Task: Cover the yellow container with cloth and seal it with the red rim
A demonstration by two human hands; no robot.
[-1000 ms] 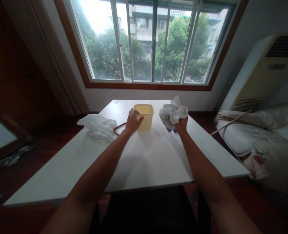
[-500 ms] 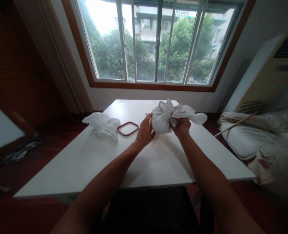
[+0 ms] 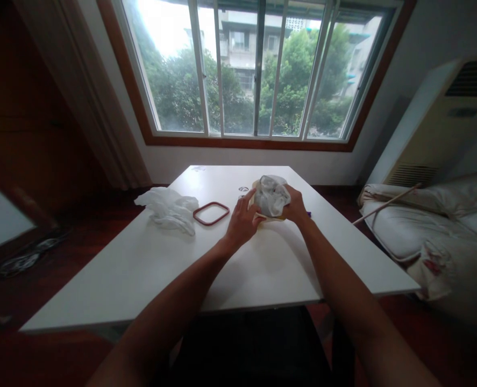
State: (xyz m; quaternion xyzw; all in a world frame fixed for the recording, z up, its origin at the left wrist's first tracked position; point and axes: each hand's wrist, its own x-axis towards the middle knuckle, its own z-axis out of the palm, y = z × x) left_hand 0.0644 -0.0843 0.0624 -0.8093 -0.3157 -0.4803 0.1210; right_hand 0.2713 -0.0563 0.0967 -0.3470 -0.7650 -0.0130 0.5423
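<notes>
A crumpled translucent white plastic bag (image 3: 272, 194) sits bunched between my hands, inside or over a pale yellowish container (image 3: 257, 185) whose edge shows around it. My left hand (image 3: 241, 217) grips the container's near left side, thumb and fingers at the edge. At its right side, my right hand (image 3: 297, 203) is closed, fingers partly hidden behind the bag; whether it grips bag or container edge I cannot tell. Left of my left hand, a reddish-brown rounded-square ring (image 3: 212, 223) lies flat. Beyond that ring is another loose white plastic bag (image 3: 168, 208).
The white table (image 3: 149, 279) stands before a window. A small purple thing (image 3: 309, 214) shows beside my right wrist. Right of the table are a white covered seat (image 3: 399, 231) with a stick (image 3: 387, 203) across it and a tall air conditioner (image 3: 427, 129).
The bag's knotted, spread-out ends have been gathered down into a compact bunch, and the pale container's edge now shows. My right hand has shifted slightly left and up.
</notes>
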